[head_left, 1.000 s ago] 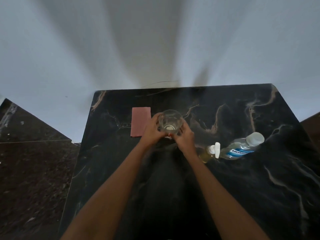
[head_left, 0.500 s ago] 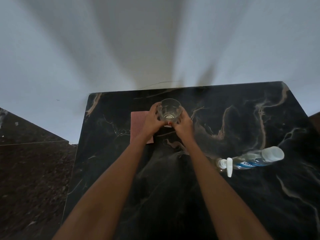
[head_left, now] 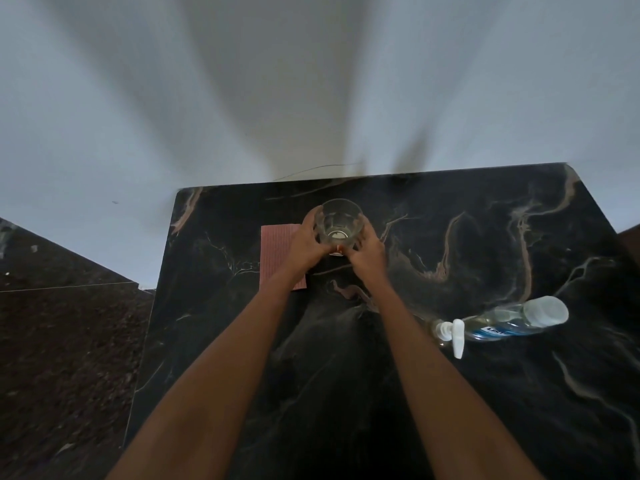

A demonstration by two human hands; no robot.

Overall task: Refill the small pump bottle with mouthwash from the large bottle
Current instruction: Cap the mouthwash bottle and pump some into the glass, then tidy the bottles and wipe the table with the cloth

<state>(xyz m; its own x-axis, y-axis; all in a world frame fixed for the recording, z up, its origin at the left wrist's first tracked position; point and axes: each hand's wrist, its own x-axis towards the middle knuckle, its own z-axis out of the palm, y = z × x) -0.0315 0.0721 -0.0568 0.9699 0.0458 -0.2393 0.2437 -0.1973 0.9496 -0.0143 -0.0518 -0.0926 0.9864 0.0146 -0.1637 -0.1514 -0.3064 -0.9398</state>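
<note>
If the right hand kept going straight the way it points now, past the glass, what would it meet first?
The right hand points away from the person toward the far edge of the dark marble table. Beyond the clear glass it grips, only bare tabletop shows, then the pale wall. Depth is hard to judge.

The counter (head_left: pixel 450 237) is black marble with pale tan veins. The cloth (head_left: pixel 277 244) is dusty pink. The glass (head_left: pixel 339 220) is clear. The pump (head_left: pixel 457 336) is white; the bottle (head_left: pixel 512 320) is clear with a blue label.
</note>
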